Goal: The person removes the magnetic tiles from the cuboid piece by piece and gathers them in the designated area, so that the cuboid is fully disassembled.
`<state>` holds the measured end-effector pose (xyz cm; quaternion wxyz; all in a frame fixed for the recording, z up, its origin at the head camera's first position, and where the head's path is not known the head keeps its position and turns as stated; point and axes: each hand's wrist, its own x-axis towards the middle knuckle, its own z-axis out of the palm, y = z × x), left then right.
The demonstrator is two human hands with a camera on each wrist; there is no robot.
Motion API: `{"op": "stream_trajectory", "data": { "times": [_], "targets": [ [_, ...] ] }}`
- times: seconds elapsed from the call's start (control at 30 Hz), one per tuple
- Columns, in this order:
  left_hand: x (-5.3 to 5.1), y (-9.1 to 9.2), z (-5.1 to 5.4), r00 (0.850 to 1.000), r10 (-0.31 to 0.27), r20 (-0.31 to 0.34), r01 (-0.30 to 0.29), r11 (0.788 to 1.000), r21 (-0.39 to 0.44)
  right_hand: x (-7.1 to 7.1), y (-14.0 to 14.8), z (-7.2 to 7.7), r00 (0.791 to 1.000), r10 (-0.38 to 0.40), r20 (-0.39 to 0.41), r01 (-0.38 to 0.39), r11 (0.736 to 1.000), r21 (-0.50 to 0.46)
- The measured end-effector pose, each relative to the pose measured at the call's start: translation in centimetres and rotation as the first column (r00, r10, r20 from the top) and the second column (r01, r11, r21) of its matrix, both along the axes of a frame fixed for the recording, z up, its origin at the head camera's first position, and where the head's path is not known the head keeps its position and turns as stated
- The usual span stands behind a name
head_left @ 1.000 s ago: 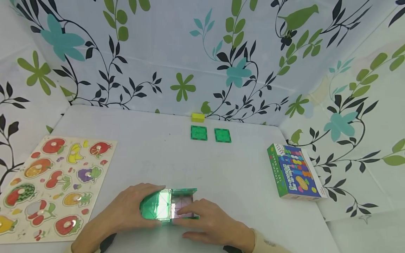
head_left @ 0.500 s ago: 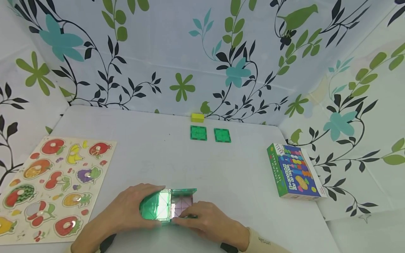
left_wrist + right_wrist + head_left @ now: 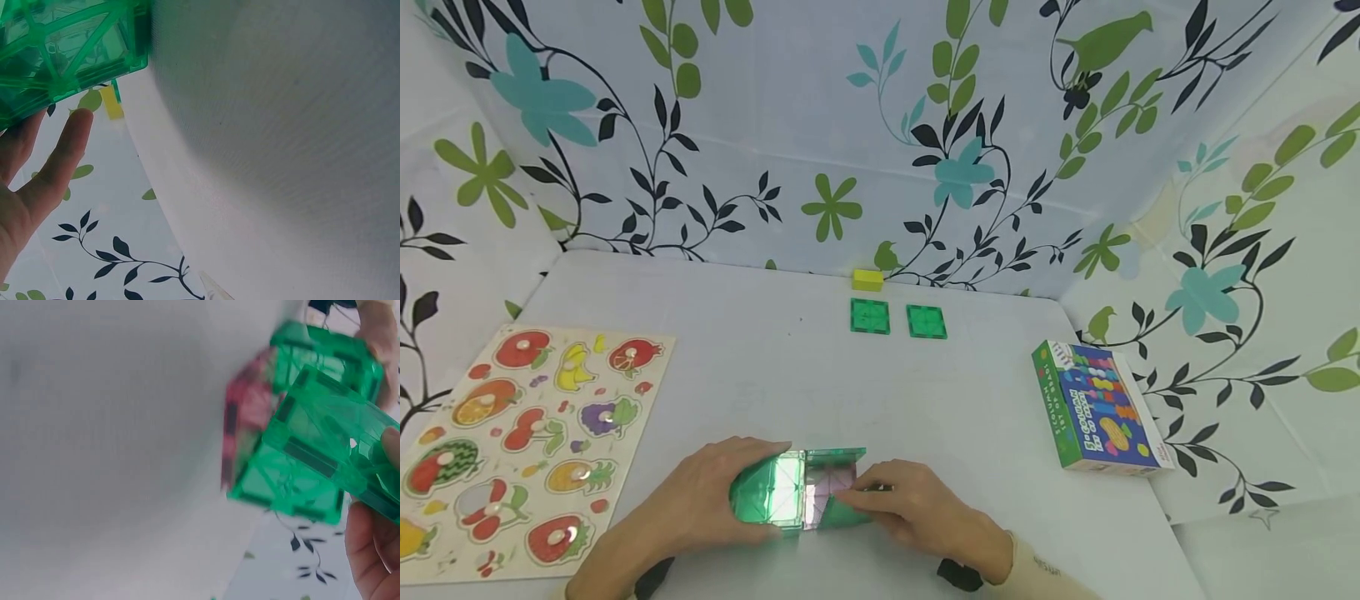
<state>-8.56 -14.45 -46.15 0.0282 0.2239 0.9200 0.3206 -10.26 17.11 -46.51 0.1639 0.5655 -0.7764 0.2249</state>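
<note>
My left hand (image 3: 703,496) holds the left end of a small box of see-through green magnetic tiles (image 3: 756,492) on the white table, thumb at the near side and fingers at the far side. A pink magnetic tile (image 3: 822,483) is joined to it at the right, also visible in the right wrist view. Between thumb and fingers, my right hand (image 3: 917,508) pinches a green magnetic tile (image 3: 319,419), tilted at the box's near right side. Whether that tile touches the box is unclear. The left wrist view shows a green wall (image 3: 62,56) close up beside fingers.
Two flat green magnetic tiles (image 3: 869,317) lie toward the back, near a yellow block (image 3: 867,280). At the left is a fruit puzzle board (image 3: 568,458). A blue and green toy box (image 3: 1101,408) stands at the right. Patterned cloth hangs behind.
My right hand has closed its fingers on the near green tile and shifted slightly right and up. That tile now tilts and covers part of the pink one. The left hand stays put.
</note>
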Motion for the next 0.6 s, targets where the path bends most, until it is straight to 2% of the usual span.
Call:
{"op": "stream_trajectory", "data": {
  "times": [0.17, 0.3, 0.43, 0.6],
  "targets": [
    [0.0, 0.0, 0.0, 1.0, 0.001, 0.001, -0.001, 1.0, -0.004, -1.4, 2.0, 1.8, 0.996, -0.052, 0.071, 0.053, 0.999, -0.002],
    [0.0, 0.1, 0.1, 1.0, 0.006, 0.003, -0.006, 1.0, -0.007, -2.9, 3.9, 3.2, 0.984, -0.09, 0.155, 0.091, 0.996, -0.001],
    [0.1, 0.0, 0.1, 1.0, 0.005, 0.003, -0.005, 1.0, -0.001, -4.8, 5.6, 4.4, 0.963, -0.155, 0.221, 0.158, 0.987, 0.007],
    [0.1, 0.1, 0.0, 1.0, 0.003, -0.015, -0.003, 1.0, -0.005, -7.5, 7.7, 5.0, 0.931, -0.275, 0.24, 0.268, 0.961, 0.065]
  ]
}}
